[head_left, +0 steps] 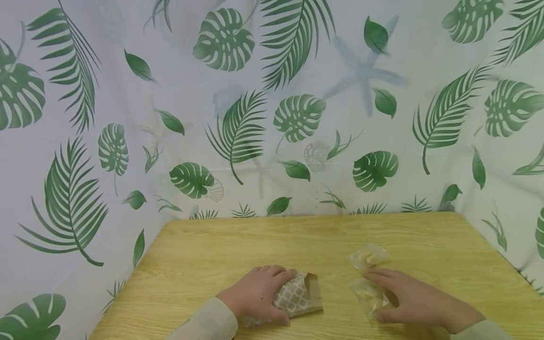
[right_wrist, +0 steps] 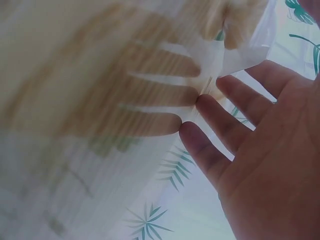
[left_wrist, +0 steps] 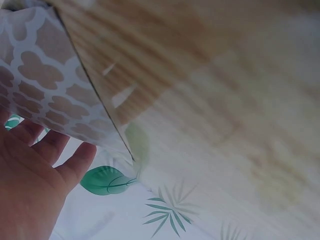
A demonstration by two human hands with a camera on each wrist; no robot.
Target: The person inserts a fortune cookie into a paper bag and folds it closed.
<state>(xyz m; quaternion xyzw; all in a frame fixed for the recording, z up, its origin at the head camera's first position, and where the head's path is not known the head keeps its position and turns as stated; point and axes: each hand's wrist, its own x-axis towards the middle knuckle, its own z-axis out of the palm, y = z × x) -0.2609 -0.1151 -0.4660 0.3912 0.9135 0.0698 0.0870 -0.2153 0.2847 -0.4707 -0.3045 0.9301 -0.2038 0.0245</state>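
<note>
My left hand grips a small tan paper bag with a white lattice pattern, fingers along its far side and thumb on the near side. The bag lies on its side, its brown mouth facing right. In the left wrist view, the left fingers touch the bag's edge. My right hand is over a clear packet of pale yellow pieces, fingers fairly straight. In the right wrist view, several right fingertips touch the tabletop beside clear plastic. A second such packet lies just beyond the hand.
The wood-grain table has a glossy surface that reflects the hand in the right wrist view. A white curtain printed with green leaves stands behind the table and along both sides.
</note>
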